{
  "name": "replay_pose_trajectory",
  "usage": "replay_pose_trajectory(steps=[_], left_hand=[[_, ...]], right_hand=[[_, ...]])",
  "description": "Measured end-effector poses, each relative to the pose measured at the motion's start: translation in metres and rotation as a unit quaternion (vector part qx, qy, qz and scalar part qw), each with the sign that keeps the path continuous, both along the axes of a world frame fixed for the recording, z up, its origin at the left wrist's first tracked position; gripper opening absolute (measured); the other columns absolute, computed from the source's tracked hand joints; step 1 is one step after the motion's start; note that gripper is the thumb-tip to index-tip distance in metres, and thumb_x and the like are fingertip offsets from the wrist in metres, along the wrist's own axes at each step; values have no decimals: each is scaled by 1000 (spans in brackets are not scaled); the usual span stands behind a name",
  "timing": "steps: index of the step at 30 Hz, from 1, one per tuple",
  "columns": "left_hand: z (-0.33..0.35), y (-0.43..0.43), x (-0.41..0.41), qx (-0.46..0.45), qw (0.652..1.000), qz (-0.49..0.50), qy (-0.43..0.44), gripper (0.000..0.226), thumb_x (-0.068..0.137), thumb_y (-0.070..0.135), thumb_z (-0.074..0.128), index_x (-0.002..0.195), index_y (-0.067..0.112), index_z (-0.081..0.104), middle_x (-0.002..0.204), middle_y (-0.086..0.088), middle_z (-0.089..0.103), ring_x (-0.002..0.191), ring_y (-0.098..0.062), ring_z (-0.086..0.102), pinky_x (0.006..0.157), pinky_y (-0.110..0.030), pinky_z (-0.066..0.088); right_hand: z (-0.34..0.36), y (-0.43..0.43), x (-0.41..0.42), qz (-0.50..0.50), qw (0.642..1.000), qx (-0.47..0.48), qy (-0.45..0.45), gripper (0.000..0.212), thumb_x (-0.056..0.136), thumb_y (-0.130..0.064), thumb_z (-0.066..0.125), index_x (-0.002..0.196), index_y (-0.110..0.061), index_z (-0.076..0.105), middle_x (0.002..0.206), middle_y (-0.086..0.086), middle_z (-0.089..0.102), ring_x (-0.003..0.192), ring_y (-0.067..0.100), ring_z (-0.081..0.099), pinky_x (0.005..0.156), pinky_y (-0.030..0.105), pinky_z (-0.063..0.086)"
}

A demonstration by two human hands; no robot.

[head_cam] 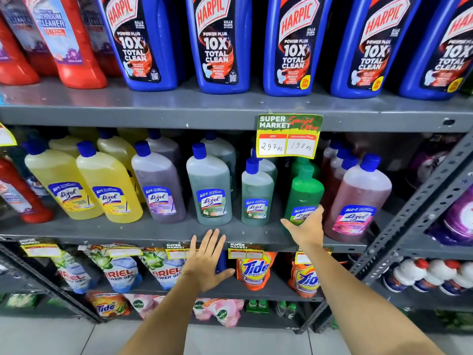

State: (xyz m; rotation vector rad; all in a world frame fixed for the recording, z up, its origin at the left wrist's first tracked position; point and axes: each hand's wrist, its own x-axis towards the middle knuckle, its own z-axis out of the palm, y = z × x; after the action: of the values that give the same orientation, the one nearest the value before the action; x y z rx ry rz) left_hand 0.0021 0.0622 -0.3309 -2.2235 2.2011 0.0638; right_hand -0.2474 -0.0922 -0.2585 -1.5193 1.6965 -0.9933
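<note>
The right hand (305,228) closes its grip low round the green bottle (304,190), which stands on the middle shelf (115,230) between a pale teal bottle (256,193) and a pink bottle (358,198). Holding near the base probably steadies the smooth, rounded plastic in the tight row. The left hand (207,262) hovers flat before the shelf's grey metal lip, its grip open and holding nothing.

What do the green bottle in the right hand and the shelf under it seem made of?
Green bottle: probably opaque plastic, smooth, slightly glossy from soft highlights. Shelf: likely grey-painted metal, matt, judging by its thin edge and perforated upright.
</note>
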Motion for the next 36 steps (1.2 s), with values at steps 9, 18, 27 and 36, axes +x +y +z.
replay_pose_trajectory(steps=[9,18,27,36], left_hand=[[3,1,-1,-5,1000,-1,10,91,88,78,15,143,9,36,145,-15,46,133,-32,44,103,-57,18],[3,-1,-1,15,1000,13,-7,94,88,77,10,141,10,48,145,-12,47,133,-29,45,99,-62,40],[33,13,-1,-83,996,2,-38,74,98,62,16,147,11,37,155,-5,31,144,-21,25,111,-52,11],[135,58,74,-261,962,53,-54,59,100,44,32,149,10,35,159,-5,21,147,-20,15,114,-53,16]], right_hand=[[-2,2,2,-8,1000,-11,4,103,63,-33,88,140,-10,23,132,13,49,116,34,55,94,45,47],[-4,3,-1,10,1000,1,-20,109,63,-30,89,144,-12,19,132,12,49,118,31,54,96,45,47],[17,91,-8,70,982,-160,65,69,91,-32,60,147,-10,26,154,10,28,128,32,49,89,41,49],[117,125,95,251,890,-381,28,49,94,-31,54,139,-13,46,151,-1,40,140,12,36,110,28,34]])
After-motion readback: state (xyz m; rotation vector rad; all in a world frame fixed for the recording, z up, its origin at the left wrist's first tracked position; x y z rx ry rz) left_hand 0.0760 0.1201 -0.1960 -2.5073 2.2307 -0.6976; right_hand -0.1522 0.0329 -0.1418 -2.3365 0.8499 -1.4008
